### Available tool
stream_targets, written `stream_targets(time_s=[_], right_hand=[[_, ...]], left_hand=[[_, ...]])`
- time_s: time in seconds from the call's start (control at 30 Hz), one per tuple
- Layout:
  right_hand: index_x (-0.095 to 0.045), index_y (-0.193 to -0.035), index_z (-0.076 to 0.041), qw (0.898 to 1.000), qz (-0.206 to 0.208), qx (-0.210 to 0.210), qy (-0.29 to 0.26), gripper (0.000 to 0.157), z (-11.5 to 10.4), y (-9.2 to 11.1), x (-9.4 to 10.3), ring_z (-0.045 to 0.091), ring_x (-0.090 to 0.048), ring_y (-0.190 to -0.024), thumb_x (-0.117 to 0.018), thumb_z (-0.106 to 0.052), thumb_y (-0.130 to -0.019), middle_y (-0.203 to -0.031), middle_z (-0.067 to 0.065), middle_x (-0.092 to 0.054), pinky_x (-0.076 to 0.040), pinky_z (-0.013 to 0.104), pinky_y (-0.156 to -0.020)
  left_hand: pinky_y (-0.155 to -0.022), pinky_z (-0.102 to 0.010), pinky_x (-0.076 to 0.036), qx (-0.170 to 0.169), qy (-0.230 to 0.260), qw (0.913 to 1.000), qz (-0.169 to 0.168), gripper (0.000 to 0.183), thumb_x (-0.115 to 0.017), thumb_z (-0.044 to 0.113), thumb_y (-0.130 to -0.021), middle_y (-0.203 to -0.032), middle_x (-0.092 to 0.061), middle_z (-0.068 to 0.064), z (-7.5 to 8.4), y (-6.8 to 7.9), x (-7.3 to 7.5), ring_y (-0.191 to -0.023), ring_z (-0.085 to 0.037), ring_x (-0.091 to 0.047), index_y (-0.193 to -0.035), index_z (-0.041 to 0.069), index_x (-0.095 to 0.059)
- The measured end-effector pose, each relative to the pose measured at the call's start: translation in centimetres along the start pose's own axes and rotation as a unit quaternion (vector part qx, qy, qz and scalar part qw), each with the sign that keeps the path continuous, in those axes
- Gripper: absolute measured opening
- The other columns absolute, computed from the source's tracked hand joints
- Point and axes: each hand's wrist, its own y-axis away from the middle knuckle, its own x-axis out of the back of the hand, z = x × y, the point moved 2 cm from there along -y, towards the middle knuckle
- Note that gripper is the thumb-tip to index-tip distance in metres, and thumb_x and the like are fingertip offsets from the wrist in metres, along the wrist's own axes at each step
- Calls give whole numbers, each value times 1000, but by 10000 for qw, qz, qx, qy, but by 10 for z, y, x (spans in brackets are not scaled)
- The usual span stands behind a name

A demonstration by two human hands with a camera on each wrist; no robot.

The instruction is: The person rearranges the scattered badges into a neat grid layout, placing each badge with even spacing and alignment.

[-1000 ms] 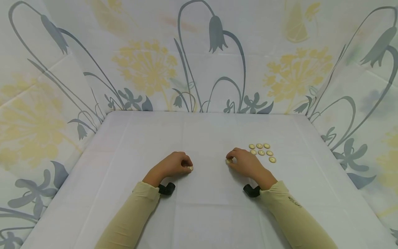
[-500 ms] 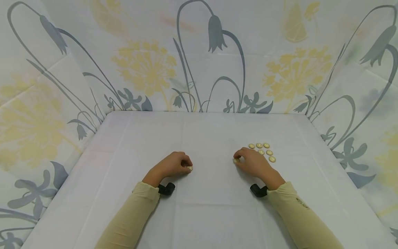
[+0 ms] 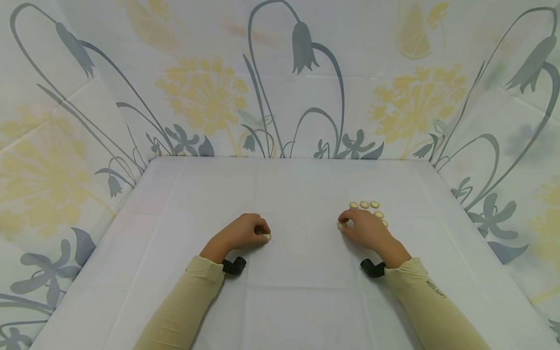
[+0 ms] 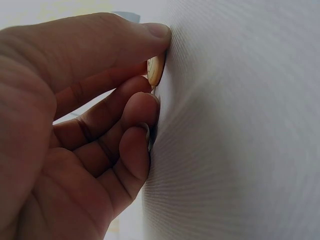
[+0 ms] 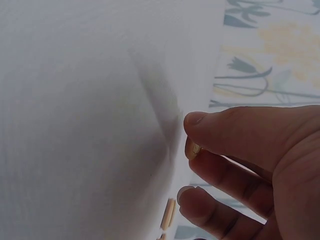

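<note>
In the head view my left hand point(image 3: 247, 231) stays low over the white cloth, left of centre. Its thumb and fingers pinch a small round wooden-looking token point(image 4: 156, 69), with the thumb tip at the cloth in the left wrist view. My right hand point(image 3: 367, 228) holds a similar token point(image 5: 192, 148) between thumb and index finger, close to the cloth. Behind and right of that hand lie more pale gold tokens point(image 3: 364, 205), flat on the cloth and partly in rows. Some are covered by the hand; two show edge-on in the right wrist view.
A white cloth point(image 3: 297, 194) covers the table. Fabric point(image 3: 280, 87) with grey and yellow flowers rises at the back and both sides. Each wrist carries a black camera mount, one at the left wrist point(image 3: 235, 266), one at the right point(image 3: 373, 268).
My right hand has slid to the right with its token, along the front of the laid tokens, and now hides more of them. My left hand has stayed in place.
</note>
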Motion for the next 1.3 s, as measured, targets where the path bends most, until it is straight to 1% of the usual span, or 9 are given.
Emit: stream_targets(time_s=[0.47, 0.67, 0.83, 1.13, 1.3], right_hand=[[-71, -107, -13, 9995, 94, -266, 160, 21, 15, 7, 8, 32, -65, -105, -64, -22, -90, -110, 5, -71, -51, 51, -83], [-71, -107, -12, 9990, 114, -408, 142, 21, 20, 10, 14, 35, -64, -105, -64, -21, -90, -111, 7, -71, -50, 53, -82], [-70, -110, -9, 9988, 135, -462, 102, 24, 26, 12, 19, 37, -63, -107, -64, -21, -90, -111, 9, -71, -49, 53, -83], [-69, -110, -8, 9987, 83, -504, 71, 24, 33, 16, 24, 40, -61, -111, -64, -18, -89, -112, 12, -70, -48, 55, -86], [-70, -111, -8, 9982, 72, -596, 60, 25, 36, 18, 26, 41, -61, -109, -63, -19, -90, -112, 13, -70, -48, 55, -85]], left_hand=[[-77, -27, -48, 163, 64, 9998, -27, 12, -74, 21, -86, -88, -60, 5, 1, 1, 1, -82, -10, -55, -96, 16, -73], [-77, -27, -48, 147, 62, 9999, -26, 12, -74, 22, -86, -88, -60, 5, 1, 1, 1, -82, -10, -55, -96, 15, -73], [-77, -27, -48, 143, 61, 9999, -3, 12, -74, 21, -85, -87, -60, 5, 1, 1, 1, -82, -10, -54, -95, 16, -73], [-76, -27, -48, 114, 77, 9999, 3, 11, -74, 20, -85, -87, -60, 4, 2, 1, 1, -81, -9, -55, -95, 15, -73], [-75, -27, -48, 103, 58, 9999, 24, 11, -75, 20, -85, -86, -60, 4, 2, 1, 2, -81, -10, -54, -94, 15, -73]])
